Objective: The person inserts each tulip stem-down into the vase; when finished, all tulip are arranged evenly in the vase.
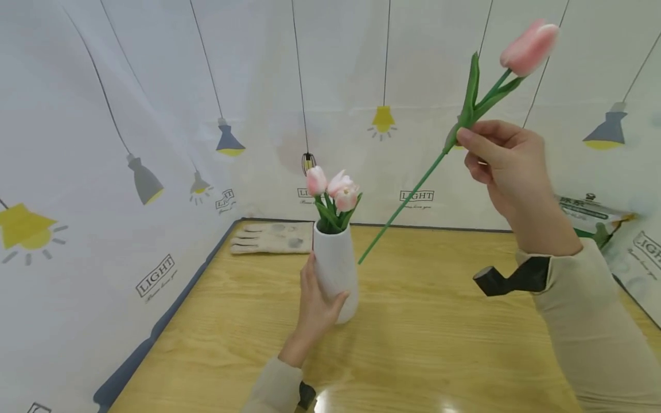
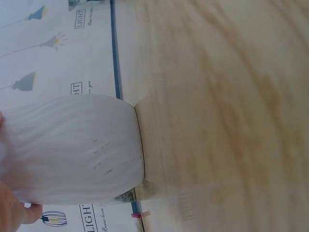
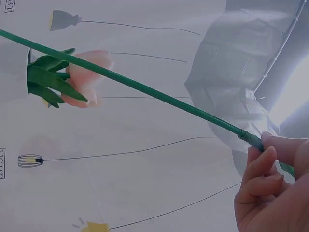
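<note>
A white ridged vase [image 1: 335, 267] stands upright on the wooden table, with several pink tulips [image 1: 345, 197] in its mouth. My left hand [image 1: 316, 304] grips the vase from the near left side, its thumb across the front and its fingers along the left wall. Up to the right, my right hand [image 1: 508, 163] pinches a single pink tulip [image 1: 529, 49] between thumb and fingers, just below its leaves. The green stem [image 3: 159, 94] slants down and left, its lower tip beside the vase and below the rim in the head view. In the left wrist view the vase base [image 2: 130, 145] meets the tabletop.
Behind the vase lies a pale work glove [image 1: 271, 238] at the table's back left edge. A printed packet [image 1: 594, 218] rests at the back right, partly hidden by my right forearm. Lamp-patterned sheeting [image 1: 351, 69] encloses the wooden tabletop [image 1: 423, 327].
</note>
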Motion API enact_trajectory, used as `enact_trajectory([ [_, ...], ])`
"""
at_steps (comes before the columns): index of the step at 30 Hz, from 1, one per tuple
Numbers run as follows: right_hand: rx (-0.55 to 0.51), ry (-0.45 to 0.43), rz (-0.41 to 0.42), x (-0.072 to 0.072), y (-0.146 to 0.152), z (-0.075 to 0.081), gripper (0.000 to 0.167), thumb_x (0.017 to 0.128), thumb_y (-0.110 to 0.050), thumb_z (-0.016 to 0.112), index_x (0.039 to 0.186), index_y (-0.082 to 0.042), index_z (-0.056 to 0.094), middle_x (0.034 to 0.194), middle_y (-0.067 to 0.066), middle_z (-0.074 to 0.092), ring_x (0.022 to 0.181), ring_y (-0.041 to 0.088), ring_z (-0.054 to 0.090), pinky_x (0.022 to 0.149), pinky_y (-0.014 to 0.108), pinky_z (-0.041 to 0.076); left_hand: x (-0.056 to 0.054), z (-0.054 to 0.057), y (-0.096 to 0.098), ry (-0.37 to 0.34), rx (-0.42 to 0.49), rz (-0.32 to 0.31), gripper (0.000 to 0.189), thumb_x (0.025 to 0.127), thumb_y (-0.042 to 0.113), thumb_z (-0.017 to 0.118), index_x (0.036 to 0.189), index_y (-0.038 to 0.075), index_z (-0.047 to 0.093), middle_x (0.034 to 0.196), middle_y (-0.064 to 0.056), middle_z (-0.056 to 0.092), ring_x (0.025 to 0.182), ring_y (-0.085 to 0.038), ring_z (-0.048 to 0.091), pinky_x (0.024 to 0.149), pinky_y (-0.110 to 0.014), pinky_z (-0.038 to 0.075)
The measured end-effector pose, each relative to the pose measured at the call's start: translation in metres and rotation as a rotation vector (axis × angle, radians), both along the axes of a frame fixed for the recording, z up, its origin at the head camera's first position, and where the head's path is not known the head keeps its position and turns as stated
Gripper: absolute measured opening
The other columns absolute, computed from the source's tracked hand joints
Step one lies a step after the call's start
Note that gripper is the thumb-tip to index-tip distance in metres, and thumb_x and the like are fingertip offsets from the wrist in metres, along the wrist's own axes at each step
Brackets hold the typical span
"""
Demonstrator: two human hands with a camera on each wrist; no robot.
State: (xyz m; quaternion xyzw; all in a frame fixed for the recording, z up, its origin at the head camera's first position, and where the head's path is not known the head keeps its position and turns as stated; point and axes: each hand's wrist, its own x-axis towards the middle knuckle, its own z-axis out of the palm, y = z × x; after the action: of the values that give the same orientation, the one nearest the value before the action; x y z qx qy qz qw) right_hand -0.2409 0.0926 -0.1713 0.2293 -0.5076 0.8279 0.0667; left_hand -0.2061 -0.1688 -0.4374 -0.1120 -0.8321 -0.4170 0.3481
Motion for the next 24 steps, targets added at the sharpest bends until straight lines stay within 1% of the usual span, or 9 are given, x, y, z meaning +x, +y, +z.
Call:
enact_trajectory([
  [3, -0.02, 0.002, 0.007, 0.004, -0.007, 0.003, 0.01, 0.074, -0.003, 0.067, 0.081, 0.002, 0.061, 0.069, 0.007, 0.066, 0.045, 0.015, 0.039, 0.04, 0.022, 0.027, 0.001, 0.001, -0.001, -0.012, 0.003, -0.001, 0.097, 0.071, 0.017, 0.073, 0.142, 0.009, 0.006, 0.135, -0.02, 0.026, 0.123, -0.033, 0.032, 0.094, -0.053, 0.035],
  [7, -0.042, 0.012, -0.017, 0.005, -0.014, 0.005, 0.012, 0.073, -0.004, 0.068, 0.081, 0.002, 0.061, 0.07, 0.007, 0.066, 0.045, 0.015, 0.039, 0.04, 0.021, 0.027, 0.0, 0.0, -0.001, -0.012, -0.001, -0.007, 0.098, 0.071, 0.016, 0.073, 0.142, 0.008, 0.006, 0.134, -0.02, 0.027, 0.122, -0.033, 0.032, 0.094, -0.053, 0.035],
  [12, -0.067, 0.018, -0.124, 0.005, -0.026, 0.008, 0.022, 0.068, -0.01, 0.073, 0.082, 0.002, 0.061, 0.071, 0.007, 0.066, 0.044, 0.015, 0.041, 0.04, 0.021, 0.03, 0.0, -0.001, -0.002, -0.01, -0.007, 0.0, 0.099, 0.07, 0.016, 0.074, 0.142, 0.009, 0.005, 0.134, -0.02, 0.027, 0.123, -0.033, 0.032, 0.095, -0.053, 0.035],
  [14, -0.069, 0.042, -0.174, 0.006, -0.031, 0.008, 0.025, 0.066, -0.012, 0.075, 0.083, 0.002, 0.061, 0.069, 0.006, 0.065, 0.042, 0.015, 0.042, 0.04, 0.02, 0.033, -0.001, 0.0, -0.002, -0.007, -0.009, 0.003, 0.1, 0.07, 0.016, 0.074, 0.142, 0.008, 0.005, 0.134, -0.021, 0.027, 0.123, -0.033, 0.032, 0.095, -0.053, 0.034],
  [17, -0.052, 0.102, -0.217, 0.006, -0.038, 0.005, 0.023, 0.067, -0.011, 0.074, 0.081, 0.001, 0.062, 0.067, 0.005, 0.064, 0.04, 0.015, 0.042, 0.039, 0.019, 0.033, -0.002, 0.0, -0.002, 0.004, -0.012, 0.001, 0.099, 0.071, 0.018, 0.073, 0.142, 0.008, 0.005, 0.134, -0.021, 0.027, 0.123, -0.034, 0.031, 0.095, -0.053, 0.034],
  [20, -0.002, 0.168, -0.225, 0.007, -0.043, 0.001, 0.016, 0.069, -0.008, 0.073, 0.079, 0.0, 0.063, 0.066, 0.002, 0.063, 0.039, 0.014, 0.042, 0.039, 0.02, 0.033, -0.003, 0.0, -0.002, 0.018, -0.014, -0.005, 0.098, 0.071, 0.019, 0.073, 0.142, 0.007, 0.006, 0.134, -0.021, 0.026, 0.123, -0.034, 0.032, 0.095, -0.053, 0.035],
  [24, 0.059, 0.232, -0.193, 0.008, -0.048, -0.005, 0.009, 0.071, -0.005, 0.07, 0.077, -0.002, 0.064, 0.065, 0.0, 0.063, 0.039, 0.014, 0.041, 0.04, 0.021, 0.033, -0.003, -0.002, -0.002, 0.026, -0.015, -0.003, 0.098, 0.07, 0.019, 0.073, 0.141, 0.006, 0.007, 0.134, -0.022, 0.027, 0.122, -0.034, 0.032, 0.094, -0.053, 0.036],
])
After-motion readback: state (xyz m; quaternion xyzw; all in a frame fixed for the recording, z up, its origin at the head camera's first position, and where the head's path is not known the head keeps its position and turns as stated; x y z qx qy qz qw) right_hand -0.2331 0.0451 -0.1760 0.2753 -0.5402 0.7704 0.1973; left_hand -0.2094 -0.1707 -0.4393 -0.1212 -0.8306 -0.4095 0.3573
